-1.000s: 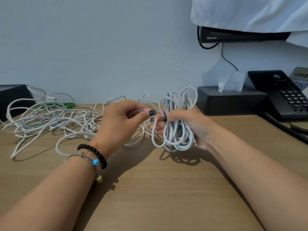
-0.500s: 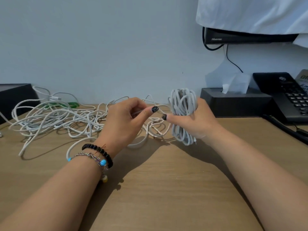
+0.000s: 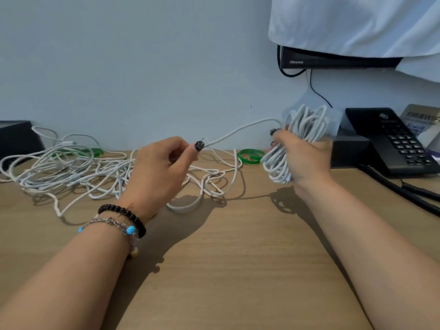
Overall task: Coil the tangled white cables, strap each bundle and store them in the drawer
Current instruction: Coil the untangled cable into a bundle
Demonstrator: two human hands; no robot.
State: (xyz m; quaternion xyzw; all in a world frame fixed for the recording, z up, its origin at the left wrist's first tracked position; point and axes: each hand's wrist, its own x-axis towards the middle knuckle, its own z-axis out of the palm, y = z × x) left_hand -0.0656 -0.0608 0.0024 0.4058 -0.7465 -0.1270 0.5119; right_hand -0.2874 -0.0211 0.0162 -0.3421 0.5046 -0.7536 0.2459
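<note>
Our right hand (image 3: 303,160) grips the coiled white cable bundle (image 3: 297,144) above the wooden desk (image 3: 226,270), near the black telephone (image 3: 392,141). Our left hand (image 3: 159,172) pinches the strand (image 3: 238,133) running to it. The tangled cables (image 3: 71,170) sprawl left, toward the wall; bare desk lies nearest us.

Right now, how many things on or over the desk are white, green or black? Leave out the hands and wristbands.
White: 2, the coiled bundle in the right hand and the tangled cable pile, whose strands cannot be counted apart.
Green: 2, strap and strap.
Black: 3, telephone, tissue box, box at far left.
Total: 7.
</note>
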